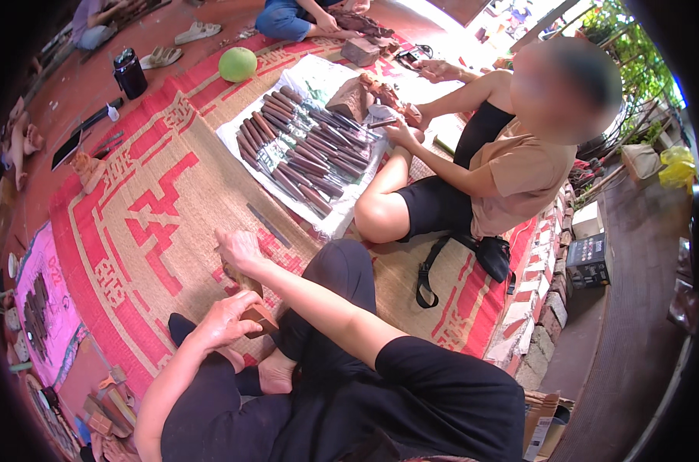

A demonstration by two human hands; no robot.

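Observation:
Low over the patterned straw mat (153, 231), my left hand (220, 322) is closed round a reddish-brown wooden block (260, 317) beside my crossed legs. Just beyond it, my right hand (240, 251) is bent with its fingers drawn together. Whatever those fingers hold is too small and covered to make out. A brownish, wood-like piece (242, 279) shows between the two hands, partly hidden by them. Ahead, wooden-handled carving tools (311, 158) lie in rows on a white cloth (338, 223).
At right a co-worker (511, 154) sits holding a tool near a wooden carving (380, 91). A green round fruit (237, 64) and black tumbler (129, 73) stand far left. More tools (38, 312) lie on pink cloth. A black bag (491, 258) rests near the brick edging (530, 316).

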